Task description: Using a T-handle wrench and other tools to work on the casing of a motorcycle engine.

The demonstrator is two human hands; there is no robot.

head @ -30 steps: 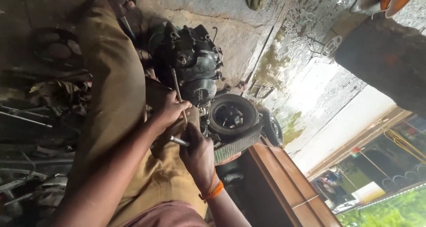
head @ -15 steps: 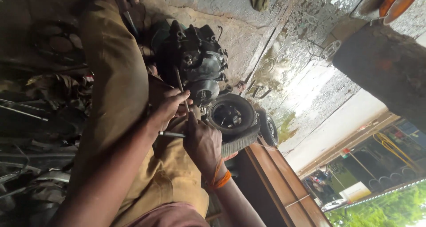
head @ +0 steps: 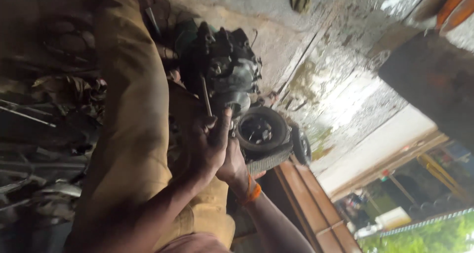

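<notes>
Left hand (head: 210, 147) is curled around the lower end of a thin metal rod (head: 205, 96), thumb sticking up, and the right hand (head: 234, 165), with an orange band (head: 252, 189) on its wrist, is tucked close behind it, though I can't tell whether its fingers are closed on anything. The rod runs up into a grimy dark engine (head: 224, 70), with a small tyre (head: 261, 129) just beside the hands. All of it sits on a rough, wet-looking concrete floor (head: 316, 85) in a dim workshop, tan trousers (head: 131, 114) stretched along the left, metal scrap (head: 34, 124) beyond them and daylight at the lower right.
</notes>
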